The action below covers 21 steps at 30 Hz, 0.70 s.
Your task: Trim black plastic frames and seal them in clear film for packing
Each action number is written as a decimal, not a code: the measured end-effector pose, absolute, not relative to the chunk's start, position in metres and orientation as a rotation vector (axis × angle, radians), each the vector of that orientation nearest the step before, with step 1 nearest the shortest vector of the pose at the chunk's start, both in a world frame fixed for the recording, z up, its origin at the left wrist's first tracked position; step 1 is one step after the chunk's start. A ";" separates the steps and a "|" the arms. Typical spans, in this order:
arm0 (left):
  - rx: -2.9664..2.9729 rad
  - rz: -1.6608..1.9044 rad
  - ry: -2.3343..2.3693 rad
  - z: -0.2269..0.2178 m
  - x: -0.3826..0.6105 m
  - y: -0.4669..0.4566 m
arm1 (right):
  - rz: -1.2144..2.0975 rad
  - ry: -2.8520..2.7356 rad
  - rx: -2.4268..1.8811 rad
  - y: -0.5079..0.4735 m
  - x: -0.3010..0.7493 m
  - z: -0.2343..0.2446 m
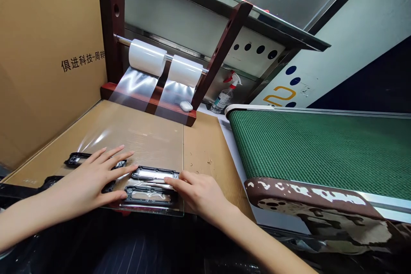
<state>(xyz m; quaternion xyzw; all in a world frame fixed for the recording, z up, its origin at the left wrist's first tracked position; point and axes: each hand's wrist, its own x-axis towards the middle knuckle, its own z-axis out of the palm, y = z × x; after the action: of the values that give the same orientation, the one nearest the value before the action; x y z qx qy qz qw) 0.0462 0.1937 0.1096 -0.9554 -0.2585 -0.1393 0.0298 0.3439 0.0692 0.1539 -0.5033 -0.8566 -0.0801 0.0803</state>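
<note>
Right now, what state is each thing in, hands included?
Left hand: open, fingers spread.
Right hand: fingers bent, at a frame's right end.
Black frames: lying flat, some partly hidden by the left hand.
White rolls: partly unwound, film drawn down.
Spray bottle: standing, trigger head fitted.
White case: looks shut.
Green belt: moving or stopped, cannot tell.

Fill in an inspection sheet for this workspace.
Surface: brown board, partly covered by a clear sheet.
Job's things: several black frames near the front edge; two film rolls on a rod.
Clutter: small white case on the wooden stand; spray bottle beyond it.
Left hand: fingers spread over frames.
Right hand: fingertips at a frame's right end; grip unclear.
Cables: nothing seen.
Surroundings: green conveyor belt right, cardboard box left.
</note>
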 end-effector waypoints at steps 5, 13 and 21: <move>-2.930 -0.429 -0.755 0.109 0.045 0.195 | -0.296 -2.553 -1.510 0.064 0.354 0.156; -2.934 -0.395 -0.754 0.110 0.044 0.196 | -0.316 -2.542 -1.516 0.049 0.374 0.162; -2.989 -0.347 -0.819 0.112 0.044 0.195 | -0.377 -2.567 -1.615 0.031 0.392 0.171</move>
<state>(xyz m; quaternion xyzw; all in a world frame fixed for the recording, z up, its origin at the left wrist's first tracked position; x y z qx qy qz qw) 0.0439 0.1952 0.1125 -0.9584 -0.2627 -0.1112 0.0117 0.3925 0.0307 0.1713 -0.5280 -0.8392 -0.1231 0.0429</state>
